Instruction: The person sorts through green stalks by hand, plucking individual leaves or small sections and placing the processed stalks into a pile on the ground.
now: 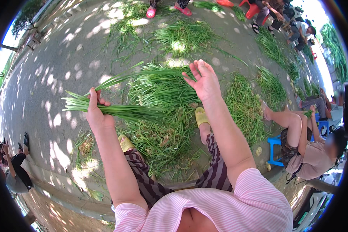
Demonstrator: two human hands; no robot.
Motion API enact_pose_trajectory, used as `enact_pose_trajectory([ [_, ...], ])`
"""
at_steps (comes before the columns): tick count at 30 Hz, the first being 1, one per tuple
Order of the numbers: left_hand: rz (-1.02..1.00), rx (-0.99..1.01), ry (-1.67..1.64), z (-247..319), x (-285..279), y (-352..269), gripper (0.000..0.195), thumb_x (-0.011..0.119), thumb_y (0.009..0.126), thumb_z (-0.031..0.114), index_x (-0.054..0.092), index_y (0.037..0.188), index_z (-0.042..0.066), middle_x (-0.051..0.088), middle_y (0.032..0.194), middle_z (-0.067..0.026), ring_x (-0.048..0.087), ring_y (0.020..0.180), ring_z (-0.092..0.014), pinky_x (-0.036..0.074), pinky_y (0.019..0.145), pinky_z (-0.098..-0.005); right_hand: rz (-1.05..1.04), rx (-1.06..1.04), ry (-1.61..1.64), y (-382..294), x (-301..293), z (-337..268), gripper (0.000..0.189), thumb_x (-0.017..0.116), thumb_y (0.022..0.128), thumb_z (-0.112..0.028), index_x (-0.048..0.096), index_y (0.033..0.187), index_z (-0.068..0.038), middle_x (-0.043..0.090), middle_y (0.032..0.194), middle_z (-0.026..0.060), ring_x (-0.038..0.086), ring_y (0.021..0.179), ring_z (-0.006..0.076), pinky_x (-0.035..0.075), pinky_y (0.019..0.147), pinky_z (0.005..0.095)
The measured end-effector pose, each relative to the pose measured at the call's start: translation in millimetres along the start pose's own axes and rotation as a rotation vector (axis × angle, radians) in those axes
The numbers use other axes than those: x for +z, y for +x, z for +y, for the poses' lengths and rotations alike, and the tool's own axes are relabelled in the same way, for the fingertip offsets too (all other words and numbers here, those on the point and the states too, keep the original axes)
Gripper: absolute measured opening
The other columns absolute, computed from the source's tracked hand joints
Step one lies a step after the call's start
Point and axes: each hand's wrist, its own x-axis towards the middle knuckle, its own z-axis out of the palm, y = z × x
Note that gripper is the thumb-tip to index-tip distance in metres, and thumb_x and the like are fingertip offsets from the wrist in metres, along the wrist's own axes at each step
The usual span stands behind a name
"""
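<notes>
My left hand (pixel 98 111) grips a bundle of garlic chives (pixel 130 111), pale cut ends to the left and green leaves to the right. A few longer leaves slant up from this hand toward the right. Above and to the right is my right hand (pixel 204 79), palm turned up and fingers curled. Leaf tips meet its lower fingers; whether they are gripped is unclear. Below and between the hands lies a thick pile of garlic chives (pixel 162 90), stalks mostly lined up. A looser heap of trimmed leaves (pixel 168 142) lies between my yellow slippers (pixel 202 116).
More chive heaps lie ahead (pixel 185 36) and to the right (pixel 245 107). On the right, a person (pixel 313 153) sits on a blue plastic stool (pixel 274 149), holding chives. Someone in pink slippers (pixel 151 12) stands ahead. Other people sit at far right and left.
</notes>
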Motion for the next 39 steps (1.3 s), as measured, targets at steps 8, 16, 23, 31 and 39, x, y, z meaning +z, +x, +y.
enact_pose_trajectory([
  [8, -0.001, -0.028, -0.031, 4, -3, 4, 0.014, 0.069, 0.087, 0.016, 0.06, 0.095, 0.008, 0.061, 0.085, -0.0044, 0.048, 0.059, -0.007, 0.042, 0.048, -0.0219, -0.085, 0.105, -0.195, -1, -2, 0, 0.02, 0.058, 0.093, -0.017, 0.054, 0.106, -0.002, 0.059, 0.107, 0.0088, 0.059, 0.102, 0.0217, 0.054, 0.085, 0.0451],
  [16, -0.007, -0.056, -0.048, 5, -3, 3, 0.015, 0.069, 0.087, 0.016, 0.061, 0.096, 0.007, 0.061, 0.085, -0.0044, 0.048, 0.06, -0.007, 0.042, 0.049, -0.0223, -0.095, 0.154, -0.46, -1, 1, 2, 0.021, 0.052, 0.095, -0.017, 0.052, 0.109, -0.001, 0.06, 0.112, 0.0108, 0.062, 0.102, 0.0211, 0.055, 0.084, 0.0365],
  [23, -0.003, -0.039, -0.055, 6, -3, 4, 0.015, 0.068, 0.088, 0.015, 0.06, 0.098, 0.007, 0.061, 0.086, -0.0043, 0.048, 0.06, -0.008, 0.041, 0.05, -0.0228, -0.223, 0.192, -0.904, -6, 3, 7, 0.027, 0.051, 0.094, -0.019, 0.055, 0.115, -0.002, 0.062, 0.106, 0.0075, 0.062, 0.089, 0.014, 0.052, 0.072, 0.0279],
  [31, 0.055, -0.014, -0.067, 8, -6, 7, 0.015, 0.067, 0.088, 0.013, 0.058, 0.098, 0.007, 0.062, 0.086, -0.005, 0.048, 0.06, -0.009, 0.042, 0.051, -0.0243, -0.289, -0.057, -1.203, -8, 2, 10, 0.024, 0.062, 0.089, -0.021, 0.064, 0.101, 0.0, 0.067, 0.085, 0.0043, 0.062, 0.074, 0.0113, 0.05, 0.067, 0.0255],
  [39, 0.055, -0.018, -0.053, 6, -5, 8, 0.016, 0.068, 0.088, 0.014, 0.055, 0.096, 0.009, 0.062, 0.086, -0.0045, 0.049, 0.059, -0.009, 0.043, 0.049, -0.0246, -0.12, -0.083, -0.851, -2, 3, 3, 0.016, 0.063, 0.09, -0.018, 0.063, 0.095, -0.003, 0.062, 0.077, -0.0003, 0.056, 0.065, 0.0051, 0.047, 0.056, 0.0184],
])
